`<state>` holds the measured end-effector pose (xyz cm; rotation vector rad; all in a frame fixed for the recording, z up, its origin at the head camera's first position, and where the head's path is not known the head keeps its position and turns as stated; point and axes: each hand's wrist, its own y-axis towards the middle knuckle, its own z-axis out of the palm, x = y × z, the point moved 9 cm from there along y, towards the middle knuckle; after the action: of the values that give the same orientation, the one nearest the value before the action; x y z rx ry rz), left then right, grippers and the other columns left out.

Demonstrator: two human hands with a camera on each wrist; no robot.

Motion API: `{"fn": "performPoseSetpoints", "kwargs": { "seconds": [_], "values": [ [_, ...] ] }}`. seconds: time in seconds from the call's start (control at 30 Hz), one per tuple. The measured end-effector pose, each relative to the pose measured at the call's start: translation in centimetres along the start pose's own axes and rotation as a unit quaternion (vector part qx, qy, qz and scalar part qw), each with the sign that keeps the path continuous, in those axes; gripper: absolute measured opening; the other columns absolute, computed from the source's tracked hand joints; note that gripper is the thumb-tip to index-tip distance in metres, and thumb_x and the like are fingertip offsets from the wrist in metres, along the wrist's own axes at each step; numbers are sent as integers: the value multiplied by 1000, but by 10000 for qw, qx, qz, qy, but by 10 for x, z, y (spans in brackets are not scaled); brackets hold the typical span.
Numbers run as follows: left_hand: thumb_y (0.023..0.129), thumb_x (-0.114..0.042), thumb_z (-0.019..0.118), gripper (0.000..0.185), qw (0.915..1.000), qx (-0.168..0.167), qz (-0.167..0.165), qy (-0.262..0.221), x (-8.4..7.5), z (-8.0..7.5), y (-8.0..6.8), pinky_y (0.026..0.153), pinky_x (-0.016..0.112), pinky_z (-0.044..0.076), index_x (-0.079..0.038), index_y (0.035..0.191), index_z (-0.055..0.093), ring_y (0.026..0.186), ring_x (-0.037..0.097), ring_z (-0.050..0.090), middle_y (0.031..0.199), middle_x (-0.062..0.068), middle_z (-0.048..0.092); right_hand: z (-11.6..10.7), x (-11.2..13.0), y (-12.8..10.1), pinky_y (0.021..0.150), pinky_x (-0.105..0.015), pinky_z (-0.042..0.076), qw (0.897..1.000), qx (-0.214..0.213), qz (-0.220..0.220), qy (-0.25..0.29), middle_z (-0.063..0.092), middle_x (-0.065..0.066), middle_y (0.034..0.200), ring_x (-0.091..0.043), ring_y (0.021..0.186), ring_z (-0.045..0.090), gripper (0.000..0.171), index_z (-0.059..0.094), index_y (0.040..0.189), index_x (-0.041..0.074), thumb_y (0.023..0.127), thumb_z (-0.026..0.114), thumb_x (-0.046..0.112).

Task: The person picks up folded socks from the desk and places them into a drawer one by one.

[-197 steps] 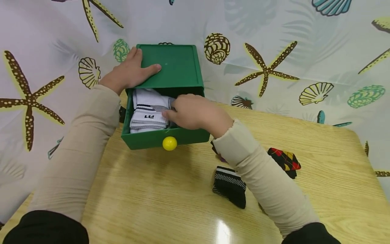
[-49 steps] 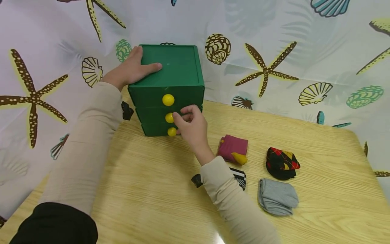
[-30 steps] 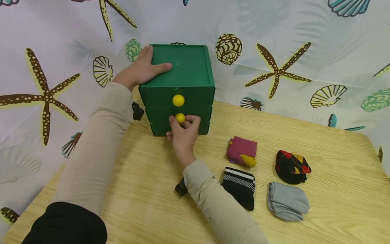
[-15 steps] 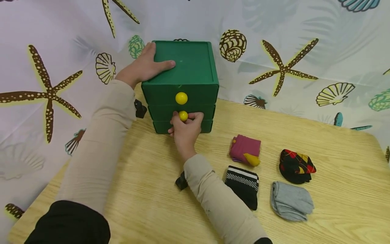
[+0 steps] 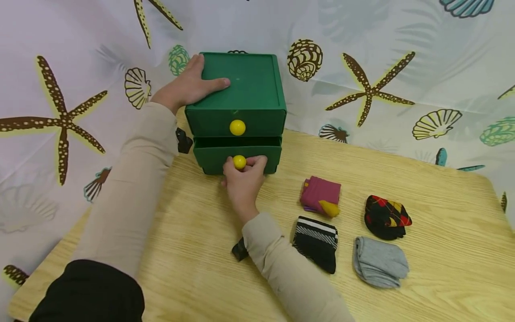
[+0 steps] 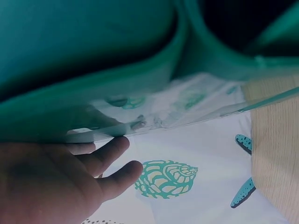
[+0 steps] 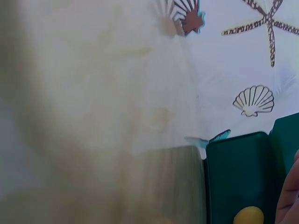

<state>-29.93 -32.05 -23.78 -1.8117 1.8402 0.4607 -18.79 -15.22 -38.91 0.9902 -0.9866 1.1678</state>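
A green drawer box (image 5: pixel 245 80) with yellow ball knobs stands at the back of the table. Its middle drawer (image 5: pixel 213 155) is pulled partly out, showing a dark gap above its front. My right hand (image 5: pixel 244 183) pinches that drawer's yellow knob (image 5: pixel 239 162) between thumb and fingers, covering most of the bottom drawer. My left hand (image 5: pixel 187 87) rests on the box's top left edge, thumb across the lid; in the left wrist view its straight fingers (image 6: pixel 114 182) lie along the green side. The top drawer's knob (image 5: pixel 237 128) sits untouched, its drawer closed.
Folded socks lie right of my right arm: maroon and mustard (image 5: pixel 320 195), black with white stripes (image 5: pixel 315 243), black-red-yellow argyle (image 5: pixel 387 217), and grey (image 5: pixel 380 262). A patterned white curtain (image 5: pixel 366 27) hangs behind the wooden table (image 5: pixel 189 268).
Earlier my right hand was among white socks in the open top drawer. That drawer got closed, then the right hand took the middle knob and drew the middle drawer outward. My left hand stayed put.
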Motion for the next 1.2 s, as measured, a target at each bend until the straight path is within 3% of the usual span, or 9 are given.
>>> {"fn": "performPoseSetpoints", "kwargs": {
  "seconds": [0.17, 0.33, 0.73, 0.97, 1.2],
  "values": [
    [100, -62, 43, 102, 10000, 21, 15, -51, 1, 1, 1, 121, 47, -4, -9, 156, -23, 149, 24, -22, 164, 9, -27, -9, 1, -15, 52, -32, 57, 9998, -1, 111, -168, 62, -9, 77, -29, 48, 57, 43, 39, 106, 12, 90, 78, 15],
    [101, -60, 43, 101, 9999, 31, 37, -92, 1, 2, 2, 121, 47, -4, -8, 156, -24, 150, 24, -22, 164, 10, -27, -17, 3, -29, 54, -31, 57, 9997, 66, 112, -213, 60, -9, 76, -34, 49, 56, 42, 39, 107, 11, 91, 78, 17],
    [101, -59, 43, 100, 9997, 93, 63, -234, -1, 2, 1, 121, 48, -5, -10, 155, -25, 149, 24, -24, 163, 9, -29, -32, 9, -65, 48, -31, 54, 10000, -7, -80, -21, 60, -6, 69, -29, 43, 53, 42, 40, 103, 10, 89, 79, 17],
    [101, -59, 43, 100, 9997, 63, 104, -214, -2, 1, 1, 121, 48, -5, -9, 155, -25, 149, 24, -23, 163, 9, -28, -39, 11, -83, 47, -31, 54, 9999, 17, -36, 106, 60, -5, 69, -23, 42, 52, 42, 40, 103, 9, 90, 79, 19],
    [100, -61, 44, 102, 9996, 91, 57, -267, 1, 2, 2, 121, 47, -6, -10, 155, -26, 149, 23, -24, 163, 8, -29, -45, 13, -92, 45, -30, 53, 9992, 309, 212, 156, 64, -8, 75, -23, 43, 52, 44, 42, 105, 8, 91, 79, 25]
  ]
}}
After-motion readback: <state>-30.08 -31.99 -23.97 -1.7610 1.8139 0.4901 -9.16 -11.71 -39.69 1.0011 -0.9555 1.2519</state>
